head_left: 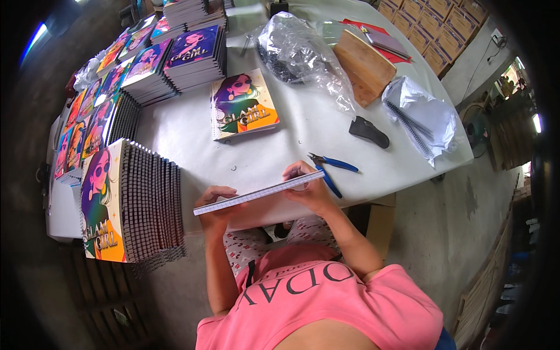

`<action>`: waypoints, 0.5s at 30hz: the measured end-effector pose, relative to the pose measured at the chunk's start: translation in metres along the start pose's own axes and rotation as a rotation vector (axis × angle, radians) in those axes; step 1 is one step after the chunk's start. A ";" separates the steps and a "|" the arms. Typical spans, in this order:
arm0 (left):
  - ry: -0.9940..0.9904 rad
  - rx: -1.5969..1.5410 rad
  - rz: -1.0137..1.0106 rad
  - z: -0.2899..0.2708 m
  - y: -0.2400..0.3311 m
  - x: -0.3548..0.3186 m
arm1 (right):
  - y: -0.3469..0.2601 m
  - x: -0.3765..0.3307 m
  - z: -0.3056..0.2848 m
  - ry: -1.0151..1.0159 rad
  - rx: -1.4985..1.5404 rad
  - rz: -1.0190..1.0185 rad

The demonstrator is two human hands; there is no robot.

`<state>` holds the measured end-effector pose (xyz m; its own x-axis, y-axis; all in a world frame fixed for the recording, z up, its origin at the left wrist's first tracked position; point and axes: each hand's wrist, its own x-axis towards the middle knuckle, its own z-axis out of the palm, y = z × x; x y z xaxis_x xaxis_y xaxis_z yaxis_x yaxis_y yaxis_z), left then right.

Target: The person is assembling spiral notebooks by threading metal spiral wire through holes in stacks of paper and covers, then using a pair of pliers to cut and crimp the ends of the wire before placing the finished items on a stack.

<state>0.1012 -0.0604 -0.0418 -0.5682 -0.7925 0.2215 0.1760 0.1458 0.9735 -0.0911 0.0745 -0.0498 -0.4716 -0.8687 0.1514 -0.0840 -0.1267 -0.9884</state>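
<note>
A thin notebook (260,193) is held on edge above the table's front edge, its long white side toward me. My left hand (217,204) is closed on its left end, and my right hand (307,188) grips the right end. Its covers are hidden at this angle. Just beyond my right hand lie blue-handled cutting pliers (333,168), handles apart. Farther off, a spiral notebook (245,105) with an illustrated cover lies flat on the white-covered table (175,128). Tiny dark wire bits sit near it.
Left of my hands stands a tall stack of spiral notebooks (146,198); more notebook stacks (195,55) fill the far left. To the right are a clear plastic bag (303,49), a wooden block (363,67), a black tool-like object (369,132) and binding coils (411,125) on white wrapping.
</note>
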 end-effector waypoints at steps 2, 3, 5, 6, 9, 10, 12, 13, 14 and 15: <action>-0.004 0.016 -0.118 -0.002 -0.005 0.001 | -0.001 0.000 0.001 0.024 0.008 0.091; -0.014 0.023 -0.173 0.001 -0.004 0.004 | 0.000 0.000 0.000 0.042 -0.017 0.102; 0.208 0.159 -0.050 0.004 0.002 0.005 | 0.010 -0.001 0.002 0.119 -0.081 0.050; 0.346 0.257 0.120 0.015 0.013 0.010 | 0.008 -0.002 0.004 0.135 -0.124 0.089; 0.654 0.704 0.630 0.061 0.056 0.018 | 0.006 -0.004 0.012 0.160 -0.218 0.150; 0.632 0.876 0.736 0.076 0.068 0.015 | 0.010 -0.003 0.016 0.135 -0.219 0.126; 0.140 1.253 0.601 0.090 0.078 0.006 | 0.005 -0.004 0.005 -0.048 -0.228 0.067; 0.083 1.199 0.551 0.088 0.071 0.007 | -0.009 0.000 -0.011 -0.210 -0.233 0.024; 0.070 1.166 0.598 0.086 0.068 0.009 | -0.019 0.004 -0.033 -0.370 -0.240 -0.019; 0.055 1.139 0.646 0.082 0.066 0.008 | -0.025 0.007 -0.064 -0.414 -0.022 -0.053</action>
<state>0.0423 -0.0091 0.0291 -0.5997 -0.4107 0.6868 -0.3865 0.9002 0.2008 -0.1485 0.1021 -0.0232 -0.0737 -0.9810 0.1794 -0.1191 -0.1699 -0.9782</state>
